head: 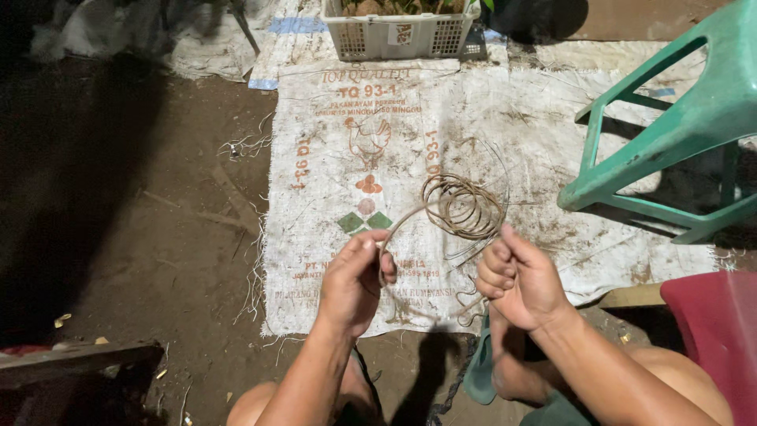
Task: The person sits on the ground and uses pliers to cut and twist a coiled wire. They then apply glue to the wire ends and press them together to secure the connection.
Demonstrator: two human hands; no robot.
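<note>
Dirt floor carries a white woven sack [552, 118]. Both hands grip a tan cord: left hand [353, 284] pinches one strand, right hand [520, 280] is fisted on another. The coil [463, 207] hangs at 11 o'clock from the right hand, nearer it.

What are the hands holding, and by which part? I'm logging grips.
A thin brown coiled wire: left hand pinches its loose end, right hand grips the coil's edge.
</note>
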